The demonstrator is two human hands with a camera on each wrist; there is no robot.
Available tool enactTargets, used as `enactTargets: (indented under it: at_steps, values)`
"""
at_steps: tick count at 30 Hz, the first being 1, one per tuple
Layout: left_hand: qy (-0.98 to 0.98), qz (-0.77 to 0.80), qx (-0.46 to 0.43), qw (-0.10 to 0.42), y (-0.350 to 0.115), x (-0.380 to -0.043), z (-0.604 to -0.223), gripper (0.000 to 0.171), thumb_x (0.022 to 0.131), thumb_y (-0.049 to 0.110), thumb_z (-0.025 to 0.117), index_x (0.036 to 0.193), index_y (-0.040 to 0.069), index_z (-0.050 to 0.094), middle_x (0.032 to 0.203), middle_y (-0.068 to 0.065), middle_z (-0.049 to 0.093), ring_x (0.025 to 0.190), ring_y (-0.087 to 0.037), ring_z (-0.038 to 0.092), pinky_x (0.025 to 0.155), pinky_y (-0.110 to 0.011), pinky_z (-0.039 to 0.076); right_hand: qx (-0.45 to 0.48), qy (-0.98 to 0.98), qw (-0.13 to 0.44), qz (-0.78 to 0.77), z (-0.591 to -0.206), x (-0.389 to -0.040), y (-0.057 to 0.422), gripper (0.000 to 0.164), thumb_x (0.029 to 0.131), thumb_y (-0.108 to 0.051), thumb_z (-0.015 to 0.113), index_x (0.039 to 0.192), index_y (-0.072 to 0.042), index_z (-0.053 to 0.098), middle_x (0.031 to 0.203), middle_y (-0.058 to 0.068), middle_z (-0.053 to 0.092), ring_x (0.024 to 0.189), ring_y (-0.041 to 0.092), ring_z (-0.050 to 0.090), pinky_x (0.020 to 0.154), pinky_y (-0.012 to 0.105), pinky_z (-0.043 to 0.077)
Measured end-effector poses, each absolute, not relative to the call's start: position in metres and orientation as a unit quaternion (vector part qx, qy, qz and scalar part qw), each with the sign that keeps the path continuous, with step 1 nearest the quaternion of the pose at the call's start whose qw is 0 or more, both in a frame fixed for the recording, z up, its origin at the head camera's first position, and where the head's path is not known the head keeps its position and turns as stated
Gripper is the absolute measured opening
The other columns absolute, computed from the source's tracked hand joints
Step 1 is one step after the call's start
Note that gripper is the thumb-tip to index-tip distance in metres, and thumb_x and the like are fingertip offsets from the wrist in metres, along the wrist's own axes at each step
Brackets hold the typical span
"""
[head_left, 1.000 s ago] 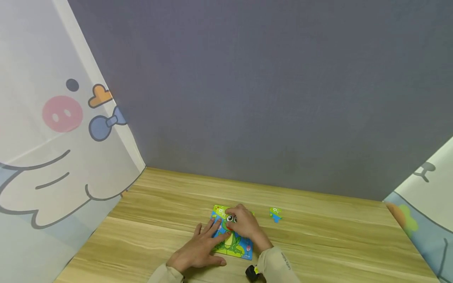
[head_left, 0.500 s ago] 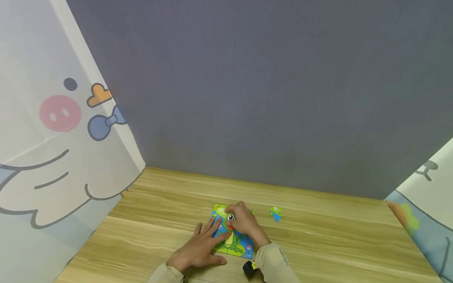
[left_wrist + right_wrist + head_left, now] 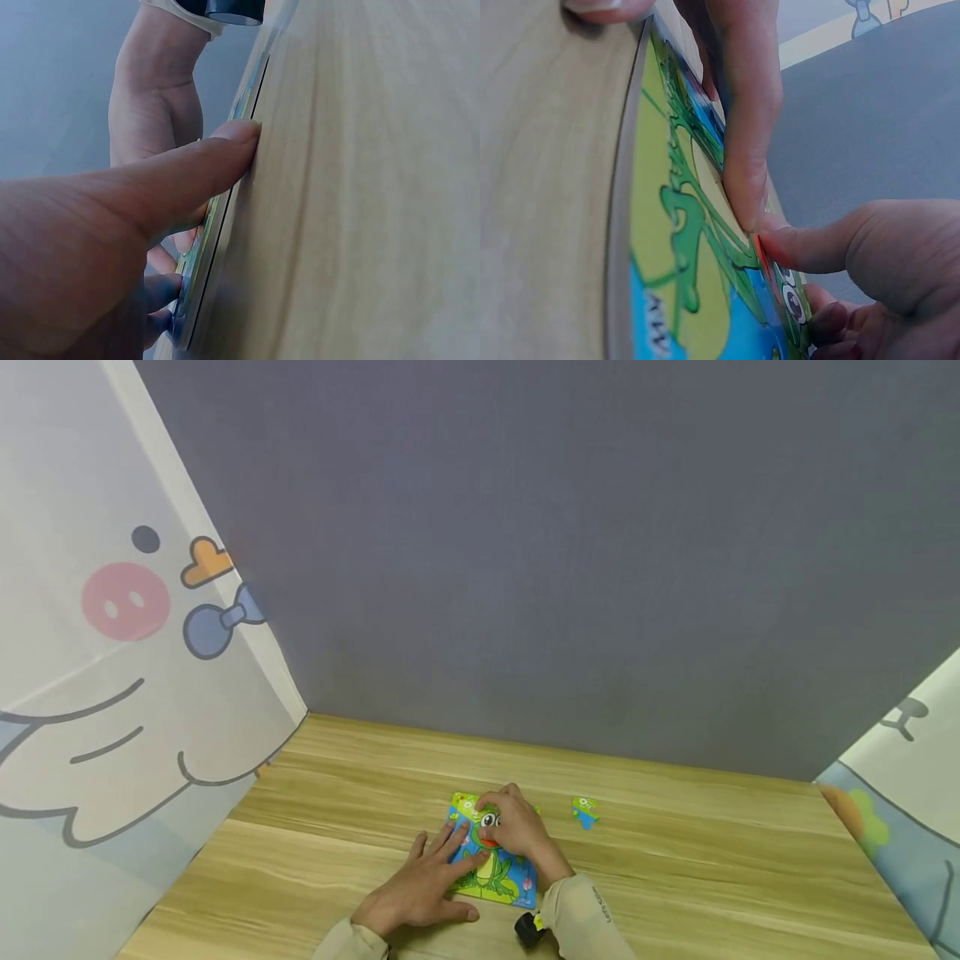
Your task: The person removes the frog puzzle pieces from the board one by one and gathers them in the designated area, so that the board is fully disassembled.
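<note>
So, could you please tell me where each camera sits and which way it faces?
Head: worn on the head, facing forward and down at the frog puzzle; left hand, right hand and both sleeves show.
Left wrist: on that wrist, looking low along the puzzle's edge; left hand close, right hand beyond.
Right wrist: on that wrist, looking across the puzzle's face; right hand and part of left hand show.
Shared: both wrist views hold the puzzle and both hands.

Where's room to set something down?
The wooden tabletop is bare left of the left hand, right of the loose puzzle piece, and between frog puzzle and grey wall. Crowded: the frog puzzle, partly under that hand and the right hand.
</note>
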State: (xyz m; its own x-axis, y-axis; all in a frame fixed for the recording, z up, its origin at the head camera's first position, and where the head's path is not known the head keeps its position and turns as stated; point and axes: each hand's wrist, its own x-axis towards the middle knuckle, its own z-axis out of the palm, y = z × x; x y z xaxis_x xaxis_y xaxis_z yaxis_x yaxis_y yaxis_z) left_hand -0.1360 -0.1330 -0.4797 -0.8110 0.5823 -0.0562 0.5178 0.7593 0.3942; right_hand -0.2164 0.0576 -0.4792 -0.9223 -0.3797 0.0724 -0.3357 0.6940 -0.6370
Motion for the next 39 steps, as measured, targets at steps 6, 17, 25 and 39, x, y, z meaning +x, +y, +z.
enactTargets:
  at_steps: [6,17,25,39]
  values:
    - [0.934,0.186,0.291,0.087,-0.133,-0.136,-0.480,0.074,0.087,0.058,0.067,0.152,0.028,0.044,0.167,-0.021,0.019,0.154,-0.046,0.019,0.113,-0.076,0.021,-0.178,0.921,0.024,-0.347,-0.479,-0.218,0.058,0.052,0.077,-0.014,0.086,0.124,-0.002,0.066,0.115,0.014,0.061,0.097,0.026,0.061,0.084,0.050,0.054]
    - [0.932,0.188,0.298,0.084,-0.134,-0.137,-0.482,0.074,0.088,0.058,0.065,0.152,0.027,0.044,0.167,-0.023,0.018,0.153,-0.048,0.019,0.112,-0.078,0.021,-0.177,0.920,0.017,-0.351,-0.481,-0.216,0.060,0.049,0.079,-0.020,0.083,0.124,-0.006,0.069,0.113,0.011,0.060,0.094,0.020,0.057,0.078,0.039,0.052]
    - [0.934,0.182,0.297,0.079,-0.134,-0.137,-0.481,0.074,0.087,0.058,0.067,0.152,0.028,0.045,0.166,-0.022,0.020,0.153,-0.047,0.020,0.113,-0.076,0.022,-0.197,0.913,0.014,-0.357,-0.481,-0.217,0.067,0.044,0.085,-0.022,0.078,0.126,-0.008,0.069,0.110,0.012,0.062,0.091,0.018,0.055,0.073,0.033,0.047]
    - [0.934,0.186,0.295,0.079,-0.135,-0.136,-0.480,0.074,0.087,0.057,0.068,0.151,0.028,0.045,0.166,-0.022,0.021,0.153,-0.047,0.021,0.113,-0.075,0.022,-0.205,0.878,0.000,-0.432,-0.478,-0.219,0.079,0.022,0.094,0.001,0.061,0.110,-0.005,0.074,0.101,0.011,0.068,0.083,0.014,0.058,0.070,0.024,0.047]
